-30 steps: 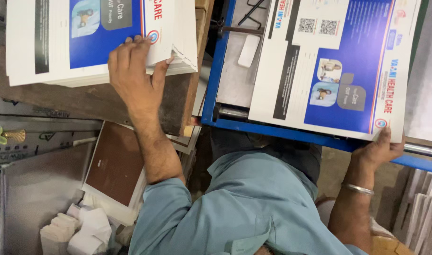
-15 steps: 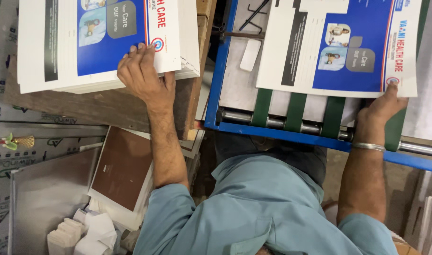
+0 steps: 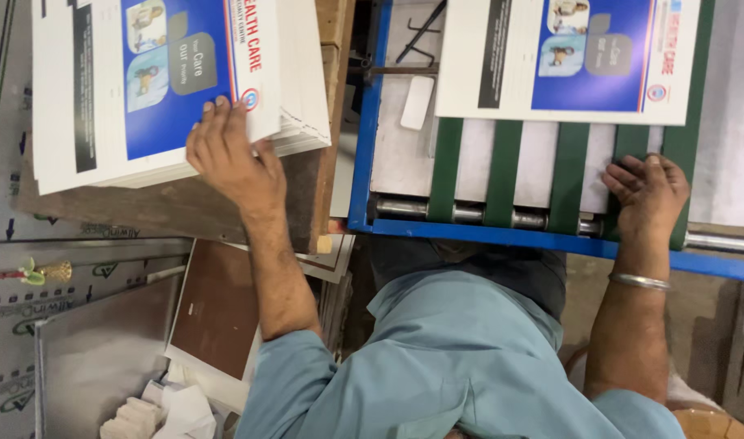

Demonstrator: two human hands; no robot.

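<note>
On wooden bench point(image 3: 177, 213): printed sheet stack point(image 3: 177, 81); blue feeder point(image 3: 551, 240) beside.

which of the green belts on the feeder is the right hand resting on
The right hand rests on the rightmost green feeder belt, at the machine's right edge; the other three green belts to its left lie bare, with the printed sheet over their far ends.

The light is even and fairly bright, coming from above, with soft, short shadows under the stack of printed sheets point(image 3: 177, 89) at the left. The white paper glares mildly. Focus is fair in the centre; the near corners look softer and dimmer.
</note>
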